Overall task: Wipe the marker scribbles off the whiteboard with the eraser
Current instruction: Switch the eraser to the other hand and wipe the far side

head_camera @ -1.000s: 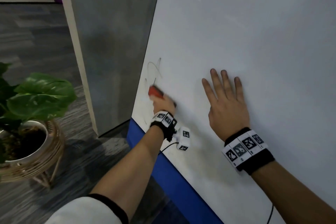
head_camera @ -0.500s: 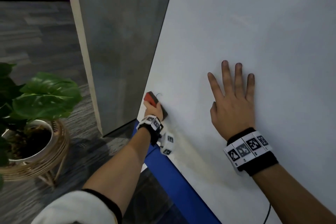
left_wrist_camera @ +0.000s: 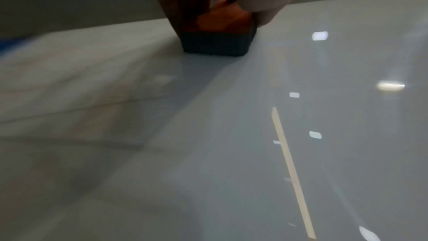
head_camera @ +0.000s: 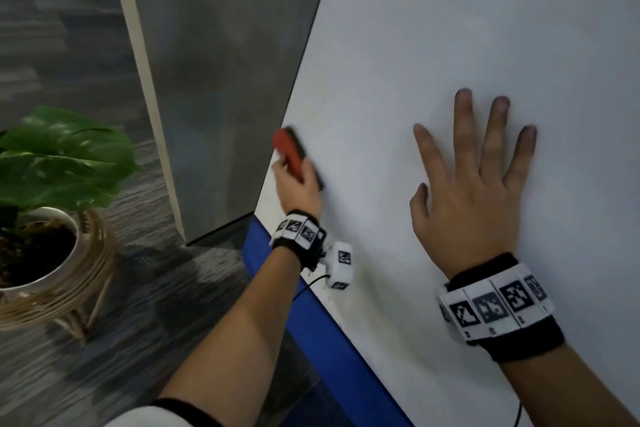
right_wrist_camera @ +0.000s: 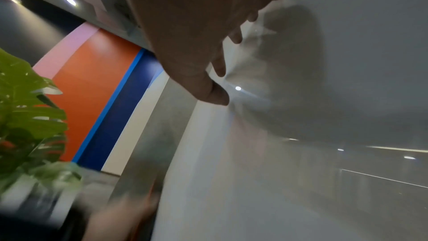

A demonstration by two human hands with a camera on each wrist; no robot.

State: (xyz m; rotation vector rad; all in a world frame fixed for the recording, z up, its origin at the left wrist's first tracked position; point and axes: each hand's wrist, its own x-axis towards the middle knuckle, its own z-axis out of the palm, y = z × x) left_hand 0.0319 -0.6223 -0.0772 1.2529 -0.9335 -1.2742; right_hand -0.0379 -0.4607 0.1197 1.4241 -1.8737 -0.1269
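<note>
The whiteboard (head_camera: 450,28) fills the right side of the head view, and its surface shows no marker lines around the hands. My left hand (head_camera: 298,189) grips a red eraser (head_camera: 289,151) with a dark felt pad and presses it against the board close to the left edge. In the left wrist view the eraser (left_wrist_camera: 220,30) sits pad-down on the whiteboard (left_wrist_camera: 208,153), pinched between thumb and fingers. My right hand (head_camera: 474,184) lies flat on the board with fingers spread, to the right of the eraser. The right wrist view shows straight fingers (right_wrist_camera: 219,65) touching the whiteboard (right_wrist_camera: 347,61).
A blue strip (head_camera: 311,322) runs along the board's lower edge. A grey wall panel (head_camera: 214,62) stands left of the board. A potted plant (head_camera: 59,163) in a wicker stand (head_camera: 62,291) sits on the grey carpet at the left.
The scribbles seen near the board's left edge a second ago are gone. My left hand swept the eraser down to the edge, then back up. The right hand stayed flat on the board.
</note>
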